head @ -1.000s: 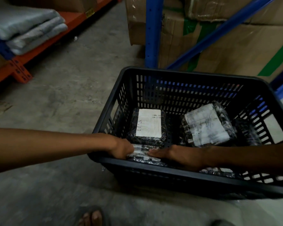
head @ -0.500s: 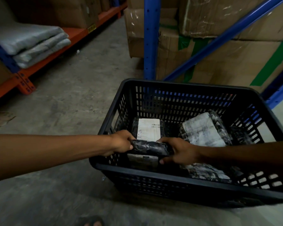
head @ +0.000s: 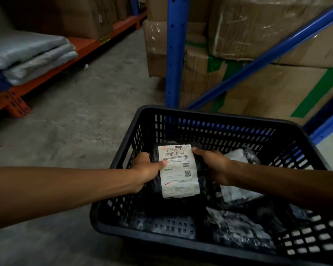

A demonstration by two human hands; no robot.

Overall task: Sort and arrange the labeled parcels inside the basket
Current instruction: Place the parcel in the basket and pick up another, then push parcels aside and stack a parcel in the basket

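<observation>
A black slotted plastic basket (head: 215, 117) sits on the concrete floor. Over its left half I hold a black-wrapped parcel (head: 179, 173), its white barcode label facing up. My left hand (head: 147, 170) grips the parcel's left edge with the thumb on the label. On the parcel's right edge sits my right hand (head: 212, 163). A second labeled parcel (head: 236, 191) lies behind my right forearm. Another black-wrapped parcel (head: 238, 229) rests at the basket's near right. The parcel that lay at the back left is hidden under the held one.
A blue rack upright (head: 172, 54) and diagonal brace stand just behind the basket, with taped cardboard boxes (head: 267, 31) stacked inside. On the left, an orange shelf beam (head: 81, 48) carries folded grey bags (head: 27, 54). Bare concrete floor lies between the racks.
Both hands lifted the parcel from the basket's near left corner and turned it label-up. The camera tilted up, so the basket sits lower in view.
</observation>
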